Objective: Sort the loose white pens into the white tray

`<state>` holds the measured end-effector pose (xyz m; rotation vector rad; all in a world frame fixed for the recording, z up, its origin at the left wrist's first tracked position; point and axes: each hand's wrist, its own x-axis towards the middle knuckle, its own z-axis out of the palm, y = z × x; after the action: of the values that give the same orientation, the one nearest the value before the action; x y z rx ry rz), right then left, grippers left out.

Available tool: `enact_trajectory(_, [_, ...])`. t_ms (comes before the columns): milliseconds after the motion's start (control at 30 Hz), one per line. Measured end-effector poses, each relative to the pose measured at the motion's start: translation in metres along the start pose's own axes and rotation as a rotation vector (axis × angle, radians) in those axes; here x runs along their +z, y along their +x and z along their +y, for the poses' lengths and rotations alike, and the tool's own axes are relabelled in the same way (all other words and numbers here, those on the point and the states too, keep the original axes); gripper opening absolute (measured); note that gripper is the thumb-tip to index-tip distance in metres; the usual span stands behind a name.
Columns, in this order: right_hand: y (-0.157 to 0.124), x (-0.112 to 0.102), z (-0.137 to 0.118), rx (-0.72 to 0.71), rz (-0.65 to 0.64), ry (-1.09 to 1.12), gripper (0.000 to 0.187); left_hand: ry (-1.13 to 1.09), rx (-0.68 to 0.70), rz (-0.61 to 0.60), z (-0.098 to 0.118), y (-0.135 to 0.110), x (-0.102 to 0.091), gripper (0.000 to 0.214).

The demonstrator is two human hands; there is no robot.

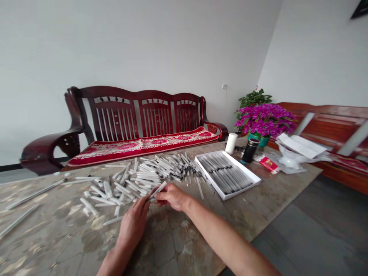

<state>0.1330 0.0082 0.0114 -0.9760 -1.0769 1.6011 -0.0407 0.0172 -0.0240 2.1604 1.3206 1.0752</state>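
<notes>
The pen-like tubes [149,175] look like smooth, translucent plastic; the tray [243,189] like smooth white card. The bench [112,92] is glossy, polished wood, its seat cover [143,143] soft-looking cloth. The wall [143,38] looks matt.

Head camera: at wearer's head, facing forward, down
Left hand [136,216], right hand [174,196]: near, low centre
Patterned tabletop [162,237]: slantwise from above
Slatted wooden settee [156,116]: farther, beyond

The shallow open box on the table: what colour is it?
The shallow open box is white; it shows best in the head view.
</notes>
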Motion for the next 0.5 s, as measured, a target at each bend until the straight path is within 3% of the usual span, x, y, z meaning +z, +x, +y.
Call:
enact_trajectory(133, [0.008,0.005,0.003,0.026,0.051,-0.027,0.04,-0.12,-0.103,-0.019,0.011,-0.003,-0.003,0.038])
enact_trajectory(267, [0.012,-0.006,-0.01,0.003,0.18,-0.044,0.031,-0.201,-0.154,-0.033,0.017,-0.003,-0.009,0.047])
enact_trajectory(367, [0.008,-0.029,-0.029,0.002,0.276,-0.084,0.026,-0.215,-0.174,-0.032,0.014,-0.002,-0.009,0.049])
enact_trajectory(500, [-0.015,-0.081,-0.062,-0.03,0.431,-0.203,0.023,-0.158,-0.17,-0.055,0.003,-0.001,-0.002,0.036])
